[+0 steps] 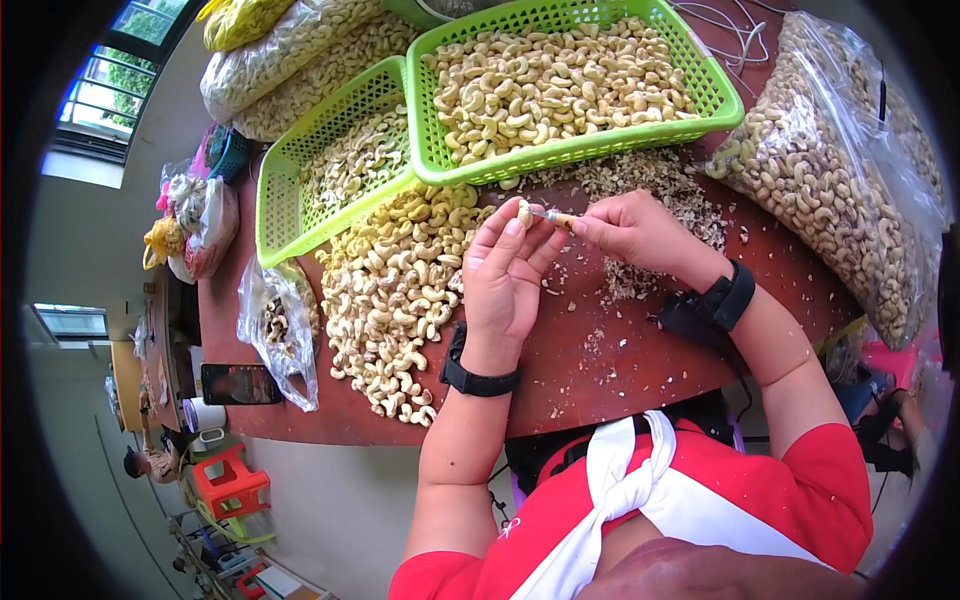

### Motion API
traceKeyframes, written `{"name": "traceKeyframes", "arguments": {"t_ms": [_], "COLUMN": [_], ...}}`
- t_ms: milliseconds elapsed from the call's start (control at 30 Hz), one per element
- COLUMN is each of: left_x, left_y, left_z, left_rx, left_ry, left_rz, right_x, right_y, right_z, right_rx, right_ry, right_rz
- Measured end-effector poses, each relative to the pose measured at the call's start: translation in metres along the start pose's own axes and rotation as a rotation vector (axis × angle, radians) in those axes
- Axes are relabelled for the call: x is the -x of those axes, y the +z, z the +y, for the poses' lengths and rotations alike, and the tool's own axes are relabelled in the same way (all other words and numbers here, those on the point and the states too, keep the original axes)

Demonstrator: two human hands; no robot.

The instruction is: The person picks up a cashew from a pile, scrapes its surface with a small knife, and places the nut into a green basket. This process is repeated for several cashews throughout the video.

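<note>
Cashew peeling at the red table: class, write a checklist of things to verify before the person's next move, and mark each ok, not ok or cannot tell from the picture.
1. Cashew pinched in the left hand fingertips: ok.
2. Small tool gripped in the right hand, tip at the nut: ok.
3. Skin fully off this nut: cannot tell, too small to see.
4. Loose cashew pile within reach, beside the left hand: ok.
5. Room in the nearer green basket: cannot tell, it looks well filled.
6. Work spot free of scraps: not ok, bits litter the table beyond and under the hands.
</note>
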State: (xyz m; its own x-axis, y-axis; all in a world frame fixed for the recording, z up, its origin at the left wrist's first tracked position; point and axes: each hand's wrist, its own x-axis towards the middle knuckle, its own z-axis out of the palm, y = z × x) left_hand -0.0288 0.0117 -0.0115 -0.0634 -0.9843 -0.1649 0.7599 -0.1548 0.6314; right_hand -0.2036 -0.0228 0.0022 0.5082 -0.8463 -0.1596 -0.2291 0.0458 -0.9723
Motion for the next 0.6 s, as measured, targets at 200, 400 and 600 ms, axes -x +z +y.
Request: {"name": "traceKeyframes", "arguments": {"t_ms": [200,400,600], "left_x": [0.0016,0.0004,0.0021], "left_y": [0.0078,0.0041,0.0044], "left_z": [0.0011,-0.0023,-0.0058], "left_rx": [0.012,-0.026,-0.092], "left_ry": [0.005,0.023,0.103], "left_rz": [0.015,0.047,0.036], "right_x": [-0.0014,-0.0034,-0.0039], "right_y": [0.0018,0.0030,0.0054], "right_z": [0.0011,0.0065,0.0070], "right_rx": [-0.010,0.003,0.006], "right_ry": [-0.035,-0.031,-0.021], "right_rz": [-0.007,-0.014,-0.001]}}
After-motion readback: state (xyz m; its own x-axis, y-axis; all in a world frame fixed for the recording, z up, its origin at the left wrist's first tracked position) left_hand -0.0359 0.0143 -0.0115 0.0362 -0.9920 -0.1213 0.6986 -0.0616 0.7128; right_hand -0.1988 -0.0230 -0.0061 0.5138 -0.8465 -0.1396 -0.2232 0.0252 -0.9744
